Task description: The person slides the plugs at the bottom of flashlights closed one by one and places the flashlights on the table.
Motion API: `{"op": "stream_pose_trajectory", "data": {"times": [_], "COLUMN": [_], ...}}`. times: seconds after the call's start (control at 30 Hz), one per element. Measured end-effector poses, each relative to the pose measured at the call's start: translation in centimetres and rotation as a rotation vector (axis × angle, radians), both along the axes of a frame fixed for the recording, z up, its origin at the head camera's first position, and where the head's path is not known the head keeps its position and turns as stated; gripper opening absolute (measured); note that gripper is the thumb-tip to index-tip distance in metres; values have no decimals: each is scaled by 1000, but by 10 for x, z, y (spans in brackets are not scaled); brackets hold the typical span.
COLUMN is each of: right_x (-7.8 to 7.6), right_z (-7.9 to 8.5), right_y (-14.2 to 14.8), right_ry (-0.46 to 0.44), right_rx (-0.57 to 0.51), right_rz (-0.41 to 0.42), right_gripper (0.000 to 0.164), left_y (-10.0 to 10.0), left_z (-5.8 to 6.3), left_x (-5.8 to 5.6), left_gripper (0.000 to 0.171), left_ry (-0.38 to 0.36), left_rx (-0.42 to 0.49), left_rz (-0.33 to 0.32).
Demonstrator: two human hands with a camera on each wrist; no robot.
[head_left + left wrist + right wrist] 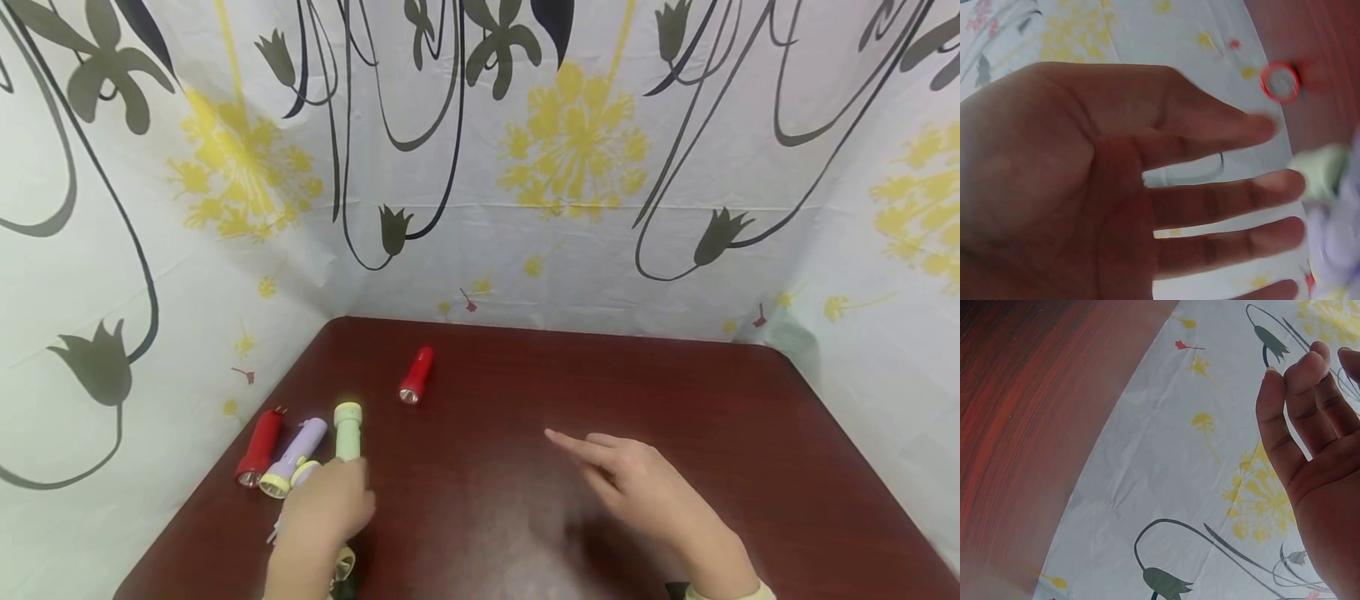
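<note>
My left hand (326,504) is over a group of flashlights at the table's left side. Just beyond its fingers stands or lies a pale green flashlight (348,429), partly covered by the hand; whether they touch I cannot tell. In the left wrist view the left hand (1129,169) has extended fingers and an empty palm. A purple flashlight (294,458) and a red one (260,450) lie to its left. Another flashlight's head (343,563) shows below the hand. My right hand (637,487) hovers above the table, holding nothing, its index finger pointing left.
A second red flashlight (416,375) lies alone farther back on the dark red table (600,383). One more yellow-rimmed flashlight (306,472) is mostly hidden by the left hand. A flower-patterned white curtain (450,183) stands along the table's back and sides.
</note>
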State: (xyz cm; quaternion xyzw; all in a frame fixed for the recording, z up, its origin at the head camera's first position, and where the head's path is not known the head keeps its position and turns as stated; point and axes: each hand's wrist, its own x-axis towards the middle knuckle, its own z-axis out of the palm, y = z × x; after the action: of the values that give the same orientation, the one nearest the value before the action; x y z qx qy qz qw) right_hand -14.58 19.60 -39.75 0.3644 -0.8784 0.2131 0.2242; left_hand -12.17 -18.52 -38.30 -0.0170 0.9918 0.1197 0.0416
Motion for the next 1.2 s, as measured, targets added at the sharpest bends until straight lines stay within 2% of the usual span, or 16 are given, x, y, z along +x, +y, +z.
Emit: {"op": "stream_pose_trajectory", "data": {"times": [0.07, 0.23, 0.6, 0.7, 0.73, 1.0, 1.2], "right_x": [0, 0, 0, 0, 0, 1, 1], "right_z": [0, 0, -1, -1, -1, -1, -1], "right_y": [0, -1, -1, -1, -1, 0, 1], "right_ry": [4, 9, -47, -47, -50, -51, -67], "right_rx": [3, 11, 16, 21, 23, 25, 20], "right_rz": [3, 0, -11, -12, -13, -17, -18], "right_gripper": [68, 70, 71, 71, 71, 71, 71], "left_y": [-11, -31, -45, -42, -39, -26, -23], "left_z": [-2, -10, -39, -40, -38, -32, -32], "left_x": [3, 8, -4, -4, -3, 2, 6], "left_gripper": [9, 18, 27, 27, 27, 17, 21], "left_ry": [-31, -82, -16, -25, -39, -82, -76], "left_rx": [5, 39, 22, 46, 53, 140, 132], "left_rz": [11, -7, -63, -69, -73, -16, -34]}}
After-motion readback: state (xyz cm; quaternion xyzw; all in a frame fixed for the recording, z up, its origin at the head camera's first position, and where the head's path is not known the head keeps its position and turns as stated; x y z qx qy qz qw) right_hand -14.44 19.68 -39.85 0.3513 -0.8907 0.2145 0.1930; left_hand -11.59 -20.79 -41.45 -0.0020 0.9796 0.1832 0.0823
